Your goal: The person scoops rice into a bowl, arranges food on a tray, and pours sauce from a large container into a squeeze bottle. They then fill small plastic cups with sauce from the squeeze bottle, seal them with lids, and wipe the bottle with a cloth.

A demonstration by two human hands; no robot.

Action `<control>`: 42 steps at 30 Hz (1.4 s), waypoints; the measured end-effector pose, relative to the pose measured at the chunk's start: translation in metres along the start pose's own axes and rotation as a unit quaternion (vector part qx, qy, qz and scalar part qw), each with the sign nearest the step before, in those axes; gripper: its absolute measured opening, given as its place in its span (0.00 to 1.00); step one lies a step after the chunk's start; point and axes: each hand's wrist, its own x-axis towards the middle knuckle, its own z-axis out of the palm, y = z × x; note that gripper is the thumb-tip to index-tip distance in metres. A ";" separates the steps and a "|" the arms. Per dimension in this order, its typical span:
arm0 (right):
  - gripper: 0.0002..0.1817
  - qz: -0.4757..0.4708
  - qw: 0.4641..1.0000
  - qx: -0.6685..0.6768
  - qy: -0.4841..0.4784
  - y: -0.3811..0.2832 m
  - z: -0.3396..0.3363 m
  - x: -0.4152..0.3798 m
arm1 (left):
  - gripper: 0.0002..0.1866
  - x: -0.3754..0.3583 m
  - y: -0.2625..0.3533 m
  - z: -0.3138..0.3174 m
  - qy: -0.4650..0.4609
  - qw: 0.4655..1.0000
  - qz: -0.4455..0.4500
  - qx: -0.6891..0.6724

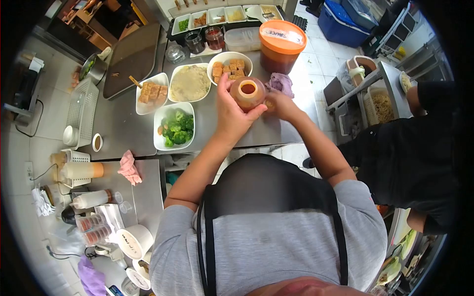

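My left hand [232, 109] is wrapped around a rounded squeeze bottle [240, 102] with its cap off. Reddish-brown sauce shows through the bottle's open neck. Beside it, my right hand [283, 106] is closed, and a bunched purple cloth [280, 85] shows at its fingers, close to the bottle's side. Part of those fingers is hidden. Just beyond the bottle is a white bowl of browned tofu cubes [230, 69]. A large orange-lidded tub [282, 45], marked as sauce, stands past the cloth.
White dishes of broccoli [177, 129], a pale minced food [189, 83] and tofu slabs [152, 92] stand left of my hands. Small topping trays [216, 17] line the back. Another person [410, 153] stands close on the right. A pink cloth [129, 167] lies on the left counter.
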 end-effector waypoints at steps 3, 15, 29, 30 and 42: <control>0.20 0.136 0.880 0.447 0.082 -0.042 -0.068 0.013 | 0.55 -0.003 -0.009 0.003 0.006 0.999 -0.007 -0.050; 0.18 -0.244 0.949 -0.160 -0.121 -0.162 -0.134 0.048 | 0.54 -0.002 -0.007 -0.003 -0.023 0.996 -0.027 -0.079; 0.25 -0.190 0.967 -0.121 -0.116 -0.159 -0.143 0.051 | 0.55 0.001 -0.012 -0.001 -0.003 0.997 0.009 -0.075; 0.25 -0.180 0.967 -0.120 -0.136 -0.156 -0.140 0.054 | 0.55 0.000 -0.012 -0.001 -0.004 0.997 0.011 -0.075; 0.30 -0.193 0.963 -0.095 -0.161 -0.146 -0.135 0.061 | 0.54 0.002 -0.012 -0.006 -0.033 0.995 -0.016 -0.094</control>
